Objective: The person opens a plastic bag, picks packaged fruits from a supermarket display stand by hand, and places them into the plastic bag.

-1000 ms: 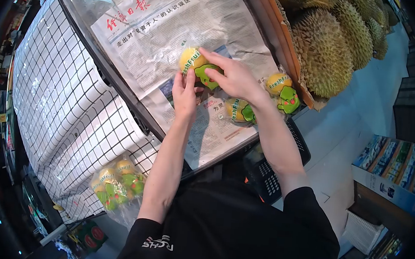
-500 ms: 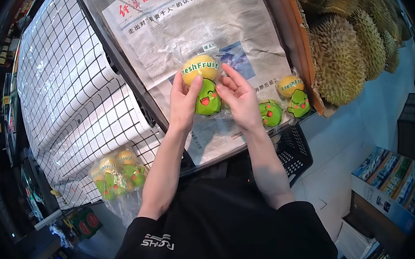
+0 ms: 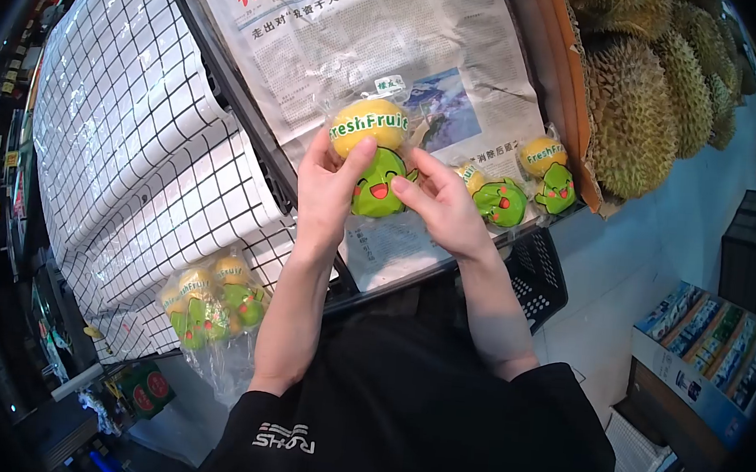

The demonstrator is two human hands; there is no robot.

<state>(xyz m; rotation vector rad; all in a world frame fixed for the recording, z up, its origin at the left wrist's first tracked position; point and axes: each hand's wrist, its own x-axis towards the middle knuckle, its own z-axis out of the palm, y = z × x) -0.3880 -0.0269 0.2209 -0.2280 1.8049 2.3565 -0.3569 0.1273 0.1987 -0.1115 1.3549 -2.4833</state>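
Note:
Between my two hands is a clear plastic bag of fruit (image 3: pixel 374 123), printed "FreshFruit" over yellow fruit, with a green smiling cartoon face below. My left hand (image 3: pixel 334 175) grips its left side, thumb pressed on the front. On the right edge, my right hand (image 3: pixel 443 204) pinches the bag with thumb and fingers. A small white label shows at the bag's top. Beneath it lies newspaper (image 3: pixel 321 63) lining a dark-framed display bin. Two similar bags, a nearer one (image 3: pixel 499 201) and a farther one (image 3: pixel 557 188), lie at the bin's right corner.
Several durians (image 3: pixel 631 123) are piled behind a cardboard edge (image 3: pixel 575 101) at right. More fruit bags (image 3: pixel 208 303) lie on the white grid-patterned cover (image 3: pixel 155 130) at left. A black perforated basket (image 3: pixel 539 280) is below the bin; a box with coloured pictures (image 3: pixel 703 341) stands lower right.
My right thumb has moved lower onto the green face, and the bag faces me more squarely. The view has shifted slightly, showing more of the nearer bag at right.

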